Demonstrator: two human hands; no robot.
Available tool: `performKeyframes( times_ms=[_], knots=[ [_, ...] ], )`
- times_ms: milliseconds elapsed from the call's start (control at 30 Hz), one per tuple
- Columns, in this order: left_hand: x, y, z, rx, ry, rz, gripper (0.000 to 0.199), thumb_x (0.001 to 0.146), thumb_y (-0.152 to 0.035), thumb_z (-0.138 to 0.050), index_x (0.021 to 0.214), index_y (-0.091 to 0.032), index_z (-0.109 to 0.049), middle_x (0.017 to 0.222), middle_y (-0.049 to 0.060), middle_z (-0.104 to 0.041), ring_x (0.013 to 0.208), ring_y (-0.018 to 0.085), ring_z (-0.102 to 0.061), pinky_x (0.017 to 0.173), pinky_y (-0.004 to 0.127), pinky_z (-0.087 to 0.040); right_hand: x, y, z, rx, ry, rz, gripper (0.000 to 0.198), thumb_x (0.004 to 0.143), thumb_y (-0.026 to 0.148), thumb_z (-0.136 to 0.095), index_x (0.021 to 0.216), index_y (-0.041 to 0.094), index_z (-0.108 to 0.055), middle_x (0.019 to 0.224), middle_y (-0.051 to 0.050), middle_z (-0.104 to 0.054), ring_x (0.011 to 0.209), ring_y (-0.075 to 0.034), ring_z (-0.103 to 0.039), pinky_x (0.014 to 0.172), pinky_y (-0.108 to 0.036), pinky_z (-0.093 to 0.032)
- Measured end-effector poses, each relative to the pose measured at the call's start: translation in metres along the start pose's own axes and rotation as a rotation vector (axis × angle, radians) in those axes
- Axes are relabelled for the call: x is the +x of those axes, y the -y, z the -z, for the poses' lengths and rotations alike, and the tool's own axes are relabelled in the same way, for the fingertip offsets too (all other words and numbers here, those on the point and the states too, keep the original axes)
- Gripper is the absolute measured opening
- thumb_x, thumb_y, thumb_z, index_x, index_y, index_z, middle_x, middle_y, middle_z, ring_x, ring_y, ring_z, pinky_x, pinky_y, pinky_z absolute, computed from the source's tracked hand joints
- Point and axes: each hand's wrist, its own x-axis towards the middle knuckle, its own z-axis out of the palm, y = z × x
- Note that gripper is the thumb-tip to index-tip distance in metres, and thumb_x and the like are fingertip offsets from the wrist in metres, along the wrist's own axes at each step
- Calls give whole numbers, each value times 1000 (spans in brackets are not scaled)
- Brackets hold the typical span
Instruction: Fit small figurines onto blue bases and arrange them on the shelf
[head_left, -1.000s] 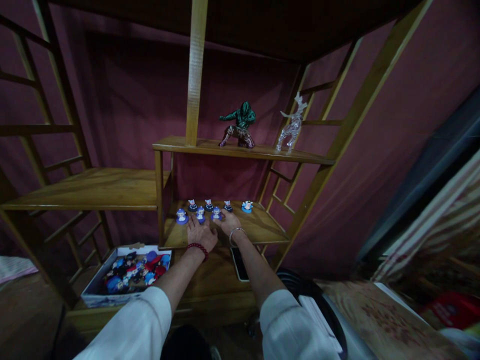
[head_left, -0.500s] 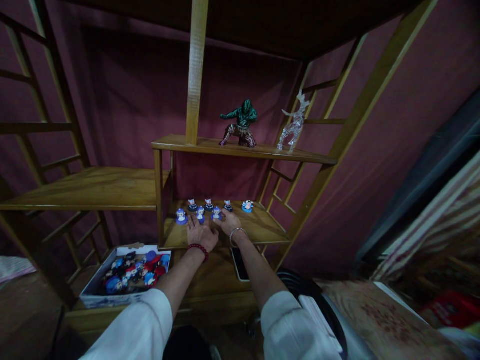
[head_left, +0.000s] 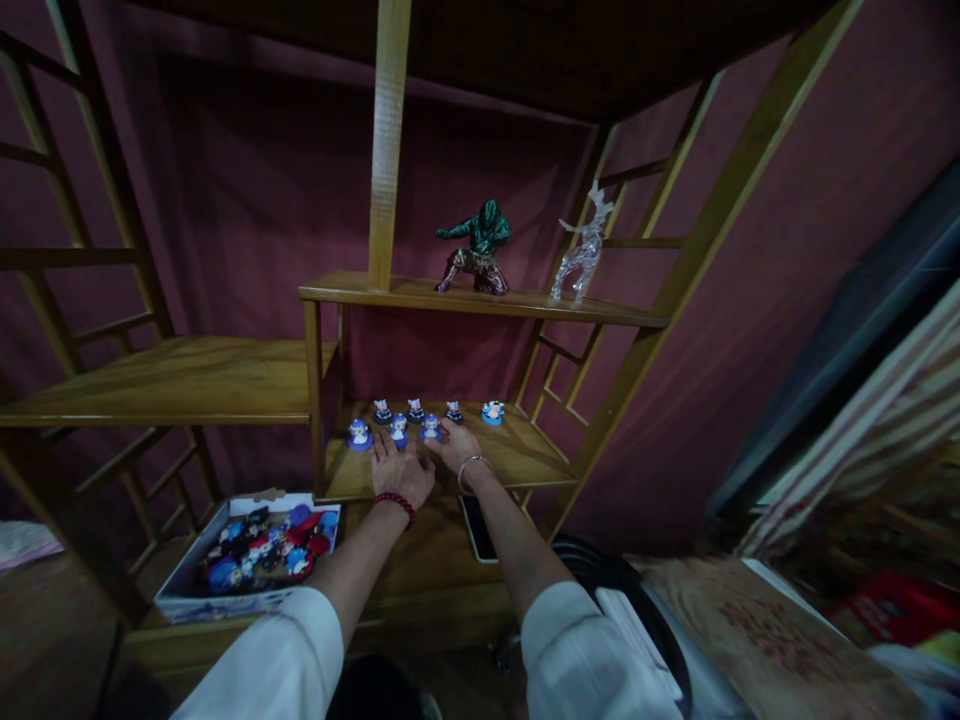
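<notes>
Three small purple-and-white figurines on round purple bases form a front row on the lower shelf: a left figurine (head_left: 360, 433), a middle figurine (head_left: 398, 428) and a right figurine (head_left: 430, 426). My left hand (head_left: 402, 473), palm down with fingers apart, reaches the front of the middle one. The fingers of my right hand (head_left: 456, 448) close on the right figurine's side, partly covering its base. Behind stand three dark-based figurines, one of them a grey-and-black figurine (head_left: 415, 408), and farther right a blue-based figurine (head_left: 493, 411).
A white box (head_left: 247, 606) of mixed figurines sits at lower left. Under my right forearm lies a phone (head_left: 477, 528). On the upper shelf (head_left: 525, 302) stand a crouching green figure (head_left: 481, 245) and a clear deer (head_left: 584, 248). A wooden post (head_left: 388, 150) rises in front.
The view has shifted slightly. My hands stay at the front row, and the figurines keep their places.
</notes>
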Motion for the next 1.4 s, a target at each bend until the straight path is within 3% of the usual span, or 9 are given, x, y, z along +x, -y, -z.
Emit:
performKeyframes(
  times_ms=[1400],
  knots=[
    [-5,0,4,-4,-55,-33,44,70,-40,-43,105,-16,-55,120,18,-43,112,31,-36,92,41,-23,2,-4,-3,0,6,-1,22,67,37,-59,84,23,-56,84,1,-63,78,-13,-56,66,-21,-40]
  ],
)
